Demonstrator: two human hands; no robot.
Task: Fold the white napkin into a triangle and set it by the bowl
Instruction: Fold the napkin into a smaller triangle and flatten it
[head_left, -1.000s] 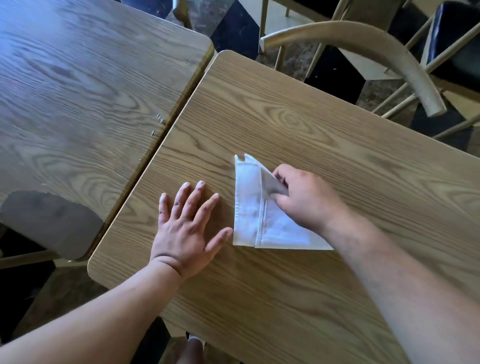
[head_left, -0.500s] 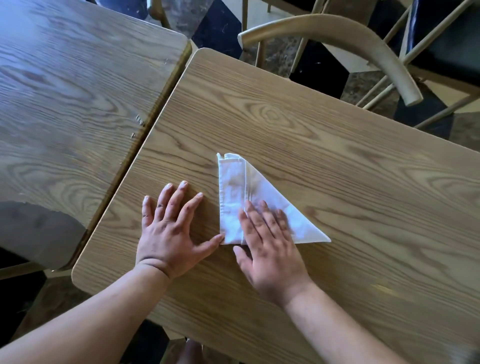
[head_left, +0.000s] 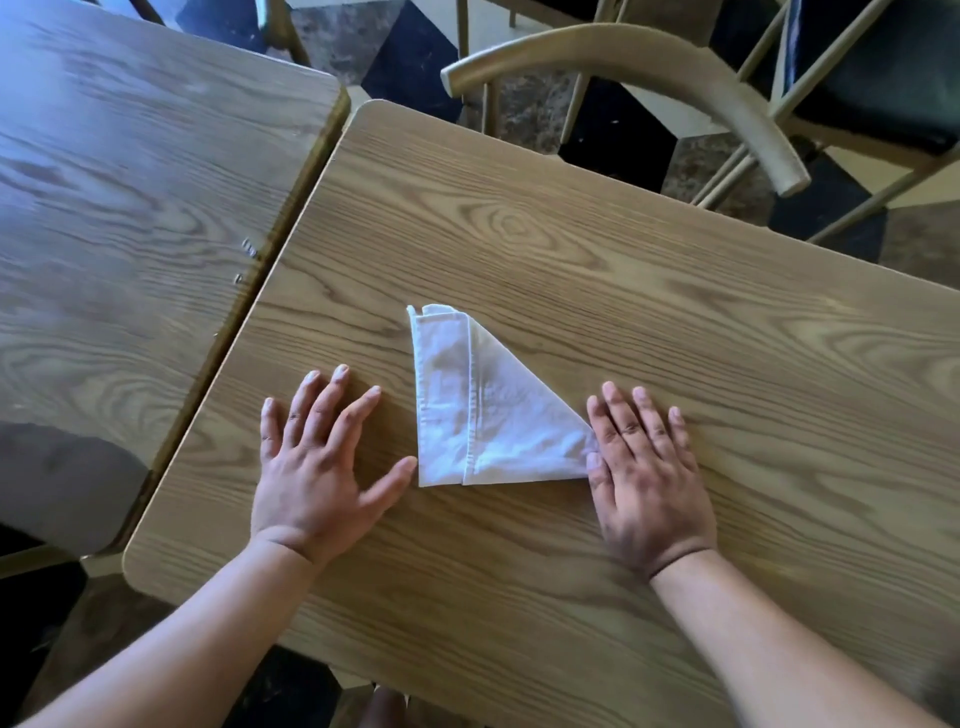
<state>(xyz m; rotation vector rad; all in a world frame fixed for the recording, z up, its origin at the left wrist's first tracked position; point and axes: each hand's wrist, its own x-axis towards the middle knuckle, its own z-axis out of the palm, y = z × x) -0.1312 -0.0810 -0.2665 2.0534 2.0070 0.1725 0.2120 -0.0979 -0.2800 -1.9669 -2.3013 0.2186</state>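
The white napkin lies flat on the wooden table, folded into a triangle with its straight edge on the left and its point to the right. My left hand rests palm down just left of it, thumb tip touching the napkin's lower left corner. My right hand lies palm down at the right, its thumb covering the napkin's right tip. Both hands have spread fingers and hold nothing. No bowl is in view.
A second wooden table stands close on the left, a narrow gap between the two. A chair with a curved wooden back stands beyond the far edge. Another chair with a dark seat is at the top right.
My right hand pressed the fold, smoothed over the napkin, then slid off to the right and now rests flat at its right tip. My left hand stayed put.
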